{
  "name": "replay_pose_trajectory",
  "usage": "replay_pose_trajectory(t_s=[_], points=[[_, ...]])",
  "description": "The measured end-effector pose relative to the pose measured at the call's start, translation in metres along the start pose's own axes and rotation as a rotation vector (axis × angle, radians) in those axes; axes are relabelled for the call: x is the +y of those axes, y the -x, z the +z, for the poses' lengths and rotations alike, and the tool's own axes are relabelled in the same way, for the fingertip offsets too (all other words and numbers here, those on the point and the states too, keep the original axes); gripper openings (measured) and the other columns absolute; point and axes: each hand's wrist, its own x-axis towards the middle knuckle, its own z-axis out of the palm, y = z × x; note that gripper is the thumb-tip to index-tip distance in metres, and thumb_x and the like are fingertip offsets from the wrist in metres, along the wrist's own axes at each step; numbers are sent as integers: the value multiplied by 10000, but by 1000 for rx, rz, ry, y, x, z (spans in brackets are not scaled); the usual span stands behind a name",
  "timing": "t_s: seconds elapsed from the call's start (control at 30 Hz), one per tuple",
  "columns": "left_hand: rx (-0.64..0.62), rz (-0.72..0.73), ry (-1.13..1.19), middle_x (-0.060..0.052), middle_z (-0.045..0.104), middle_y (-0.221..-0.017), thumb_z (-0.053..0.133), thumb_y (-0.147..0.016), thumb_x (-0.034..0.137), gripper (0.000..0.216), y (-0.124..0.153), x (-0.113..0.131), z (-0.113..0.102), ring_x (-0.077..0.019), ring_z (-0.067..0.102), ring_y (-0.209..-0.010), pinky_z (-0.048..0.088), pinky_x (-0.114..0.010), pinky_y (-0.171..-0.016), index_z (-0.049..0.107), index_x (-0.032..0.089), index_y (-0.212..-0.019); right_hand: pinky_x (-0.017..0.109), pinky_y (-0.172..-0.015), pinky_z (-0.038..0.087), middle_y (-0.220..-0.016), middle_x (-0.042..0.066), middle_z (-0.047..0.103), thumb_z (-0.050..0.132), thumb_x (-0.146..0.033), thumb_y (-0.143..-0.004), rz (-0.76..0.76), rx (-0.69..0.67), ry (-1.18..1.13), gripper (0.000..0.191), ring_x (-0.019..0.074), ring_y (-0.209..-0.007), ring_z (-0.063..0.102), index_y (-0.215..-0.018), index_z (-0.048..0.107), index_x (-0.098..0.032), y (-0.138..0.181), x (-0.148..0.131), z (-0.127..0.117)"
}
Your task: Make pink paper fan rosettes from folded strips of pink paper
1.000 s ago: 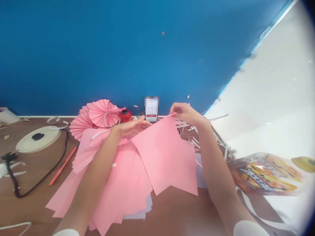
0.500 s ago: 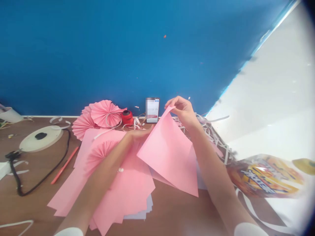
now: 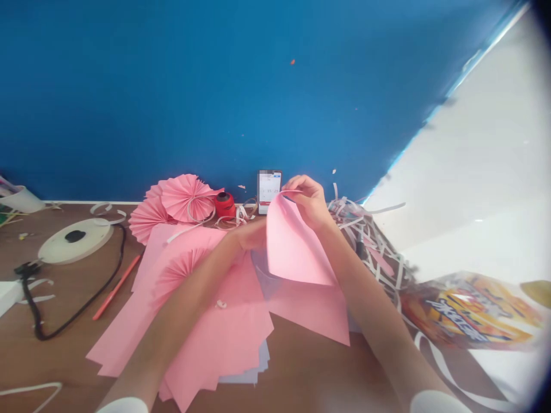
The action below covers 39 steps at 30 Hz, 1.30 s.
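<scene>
A pink sheet of paper (image 3: pixel 297 246) is lifted and curled over between my hands. Its upper edge is pinched between the thumb and fingers of my right hand (image 3: pixel 309 198). My left hand (image 3: pixel 253 232) lies at the sheet's left side, its fingers hidden behind the raised paper. Under the curl, more pink paper (image 3: pixel 318 312) lies on the table, with a bluish-grey edge beside it. Beneath my left forearm spreads a fanned stack of pink sheets (image 3: pixel 232 327), and a pleated pink fan (image 3: pixel 181 267) rests on it.
Pleated pink rosettes (image 3: pixel 189 198) stand by the blue wall, near a red round object (image 3: pixel 224 205) and an upright phone (image 3: pixel 270 192). White paper strips (image 3: pixel 379 241) pile at right, behind a snack bag (image 3: pixel 469 312). A red pen (image 3: pixel 116 287) and black cable (image 3: pixel 81 312) lie left.
The raised pink sheet has folded over into a curl, baring paper beneath it. My right hand has come slightly down and left. My left fingers have gone behind the sheet.
</scene>
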Motion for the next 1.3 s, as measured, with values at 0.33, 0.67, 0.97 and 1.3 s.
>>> replay_pose_trajectory(t_s=[0.33, 0.67, 0.97, 1.3], points=[[122, 296, -55, -123, 402, -1433, 802, -634, 334, 1013, -3, 10, -17, -266, 465, -1269, 433, -396, -979, 225, 351, -1467, 330, -691, 471, -747, 11, 501, 686, -321, -640, 219, -121, -208, 210, 177, -728, 519, -720, 511, -236, 7, -15, 17], [-3, 126, -311, -80, 701, -1017, 719, -731, 351, 367, 22, 27, -32, -191, 629, -951, 460, -343, -911, 705, 172, -1050, 331, -713, 475, -727, 5, 515, 641, -305, -626, 347, -215, -241, 197, 176, -744, 532, -744, 502, -230, 9, -20, 23], [230, 77, -425, -18, 620, -672, 743, -660, 377, 289, 19, 23, -40, -119, 571, -640, 459, -240, -615, 691, 107, -749, 254, -584, 430, -758, -11, 614, 655, -389, -671, 509, -114, 198, 255, 140, -640, 549, -842, 562, -225, -7, -5, -10], [285, 183, -470, -70, 612, -1000, 742, -630, 374, 479, 32, 39, -40, -158, 575, -857, 476, -237, -708, 630, 117, -1017, 334, -769, 470, -1091, 57, 665, 570, -649, -778, 744, -165, 488, 444, 219, -942, 615, -985, 656, -265, 0, -4, -59]])
